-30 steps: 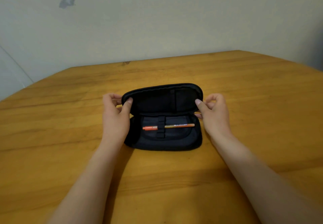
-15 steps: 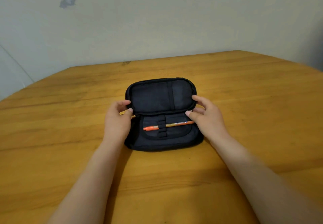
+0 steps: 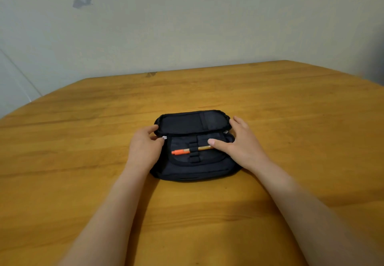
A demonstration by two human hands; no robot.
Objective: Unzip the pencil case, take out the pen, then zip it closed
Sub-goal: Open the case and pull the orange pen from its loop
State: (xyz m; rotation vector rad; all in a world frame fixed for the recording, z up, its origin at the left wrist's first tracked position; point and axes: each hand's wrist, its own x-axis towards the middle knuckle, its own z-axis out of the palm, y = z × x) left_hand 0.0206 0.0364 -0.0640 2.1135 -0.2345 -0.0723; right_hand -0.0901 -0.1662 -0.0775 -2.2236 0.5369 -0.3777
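Observation:
A black pencil case [image 3: 193, 168] lies unzipped on the wooden table, its lid [image 3: 187, 123] folded back away from me. Inside, an orange-capped pen [image 3: 182, 151] lies across the lower half, held under a black elastic loop. My left hand [image 3: 145, 147] grips the case's left edge near the hinge. My right hand [image 3: 239, 147] rests over the right part of the case with fingers spread; its thumb tip touches the pen's right end, which the hand partly hides.
The wooden table [image 3: 207, 213] reaches to a pale wall at the back. Its far edge runs close behind the case, and its left edge slants toward me. Nothing else lies on it.
The lid has dropped further back and flatter. My right hand left the lid's right edge and moved inward onto the pen's right end. My left hand shifted down to the case's left edge.

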